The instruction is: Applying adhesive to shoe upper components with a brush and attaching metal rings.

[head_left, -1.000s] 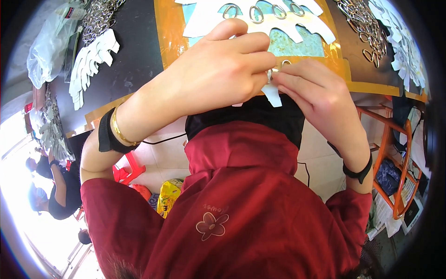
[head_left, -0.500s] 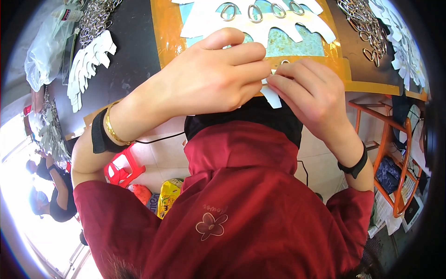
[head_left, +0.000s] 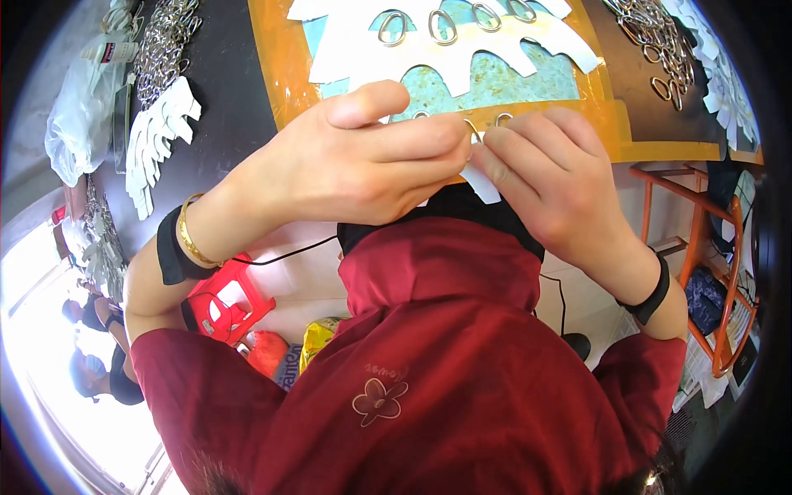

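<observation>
My left hand (head_left: 371, 157) and my right hand (head_left: 549, 169) meet at the near edge of the work board, fingertips almost touching. A small white strip (head_left: 481, 182) hangs down between them, its upper part gripped by the closed fingers of my right hand. Just above it a thin metal ring (head_left: 472, 129) shows between the hands. The fingers of my left hand are bent together beside the strip; their tips are hidden, so their exact hold does not show. Beyond, metal D-shaped rings (head_left: 443, 27) lie on a white piece with cut-out tabs (head_left: 528, 43).
Orange-brown tape (head_left: 280, 58) borders the greenish board (head_left: 516, 81) on a dark table. Heaps of metal rings lie at far left (head_left: 165, 49) and far right (head_left: 652, 41), beside white tabbed pieces (head_left: 161, 136). A red stool (head_left: 231, 301) and an orange metal frame (head_left: 718, 272) stand below table level.
My left hand's fingers have straightened slightly and dipped lower. My right hand has shifted a little, and a metal ring now shows between the hands. The whole view has tilted slightly.
</observation>
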